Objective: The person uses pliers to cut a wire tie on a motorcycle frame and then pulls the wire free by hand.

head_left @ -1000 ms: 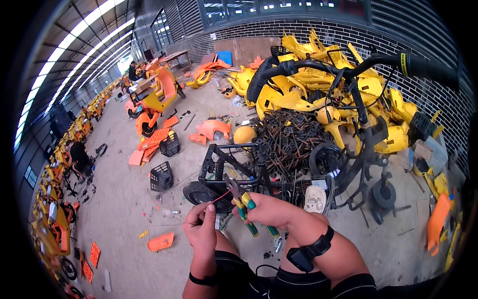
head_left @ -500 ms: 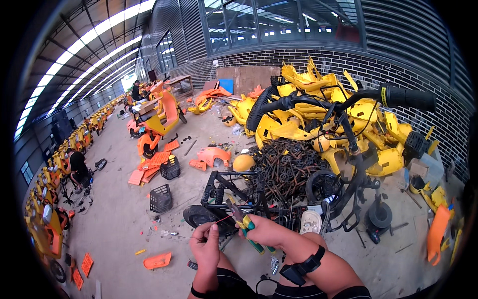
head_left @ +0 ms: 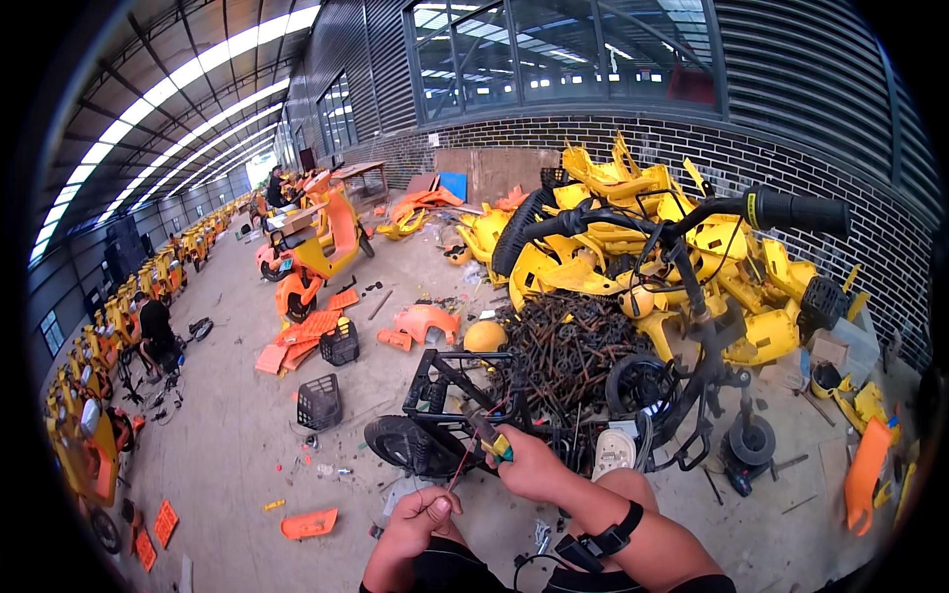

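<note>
My left hand [head_left: 420, 519] is closed, thumb against the fingers, on a thin red wire [head_left: 457, 474]. The wire runs up from it toward the pliers. My right hand [head_left: 534, 465] grips a pair of pliers [head_left: 482, 427] with green and yellow handles, jaws pointing up and left. Whether the jaws are closed on the wire is too small to tell. Just beyond both hands lies a stripped black scooter frame [head_left: 427, 387] with a black wheel [head_left: 395, 445]. Its handlebar [head_left: 727, 208] rises at the right.
Rusty dark metal parts [head_left: 573, 346] lie heaped beyond the frame, with yellow body panels [head_left: 613, 247] piled behind. A black basket [head_left: 318, 400] and an orange panel [head_left: 309, 524] lie on the floor at left. At right stands a cordless drill [head_left: 739, 474]. Other people work far left.
My left hand has moved down toward me, and the red wire now slants between it and the pliers. My right hand has turned, hiding more of the plier handles.
</note>
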`<state>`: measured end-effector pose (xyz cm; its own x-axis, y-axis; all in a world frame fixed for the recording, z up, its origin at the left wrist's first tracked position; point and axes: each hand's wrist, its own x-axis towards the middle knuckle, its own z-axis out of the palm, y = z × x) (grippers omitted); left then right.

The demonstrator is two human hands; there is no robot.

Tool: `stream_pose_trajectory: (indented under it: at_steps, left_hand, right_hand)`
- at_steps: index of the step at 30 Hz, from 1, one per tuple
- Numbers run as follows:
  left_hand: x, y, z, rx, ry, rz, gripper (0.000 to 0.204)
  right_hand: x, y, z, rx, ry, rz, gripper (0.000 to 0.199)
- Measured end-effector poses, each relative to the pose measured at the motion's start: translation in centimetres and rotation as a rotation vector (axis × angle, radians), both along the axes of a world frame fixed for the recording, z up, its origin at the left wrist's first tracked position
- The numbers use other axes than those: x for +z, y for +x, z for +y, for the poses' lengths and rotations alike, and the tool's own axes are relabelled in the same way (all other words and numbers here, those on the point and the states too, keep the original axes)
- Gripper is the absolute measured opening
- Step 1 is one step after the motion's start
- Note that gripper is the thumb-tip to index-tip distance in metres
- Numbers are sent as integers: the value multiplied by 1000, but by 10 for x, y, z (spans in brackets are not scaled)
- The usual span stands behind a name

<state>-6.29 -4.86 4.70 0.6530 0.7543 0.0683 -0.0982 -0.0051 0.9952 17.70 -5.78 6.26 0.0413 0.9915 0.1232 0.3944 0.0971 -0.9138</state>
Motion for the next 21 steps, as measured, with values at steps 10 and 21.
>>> stream_pose_trajectory:
  at_steps: [10, 21]
  left_hand:
    - [-27, -19, 6, -191, 14, -324, 38]
    - [-8, 15, 11, -69, 353, -418, 47]
  right_hand:
    - [3, -10, -6, 22, -15, 110, 37]
    - [-6, -17, -10, 84, -70, 93, 37]
